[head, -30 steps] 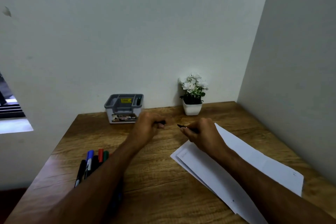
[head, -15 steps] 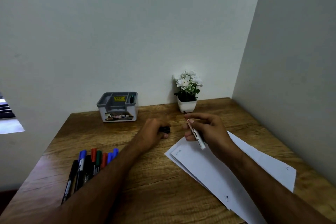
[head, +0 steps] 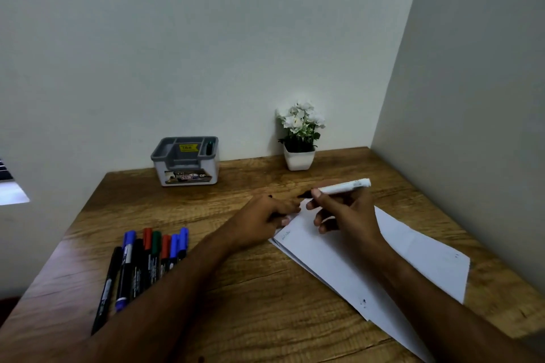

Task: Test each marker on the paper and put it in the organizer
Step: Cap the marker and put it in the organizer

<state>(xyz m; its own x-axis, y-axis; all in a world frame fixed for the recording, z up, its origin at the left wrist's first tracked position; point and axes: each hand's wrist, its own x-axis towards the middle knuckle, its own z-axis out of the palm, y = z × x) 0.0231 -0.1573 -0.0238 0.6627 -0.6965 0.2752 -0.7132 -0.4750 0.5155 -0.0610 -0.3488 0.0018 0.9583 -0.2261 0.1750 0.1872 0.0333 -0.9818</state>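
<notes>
Seen from the head camera, the right hand (head: 348,215) pinches a white-barrelled marker with a black tip (head: 339,187) between thumb and fingers, the uncapped tip pointing left and hanging just above the far corner of the white sheets of paper (head: 413,256) on the brown wood-grain desk (head: 265,303). The left hand (head: 262,218) rests curled at that same corner of the paper, fingers pressed together; a dark bit shows at its knuckles, likely the cap, though I cannot tell for sure. A faint scribble already sits on the paper just nearer than the left hand. To test well, the person should tilt the barrel up, bring the tip down beside that scribble, and draw a short light stroke while the left hand pins the paper flat. Well to the left of the paper lies a row of capped markers in black, blue, red and green (head: 144,259). Beyond the paper, against the wall, stands the grey and white plastic organizer (head: 185,160), one dark marker already in its right compartment, and a small white pot of white flowers (head: 299,141).
</notes>
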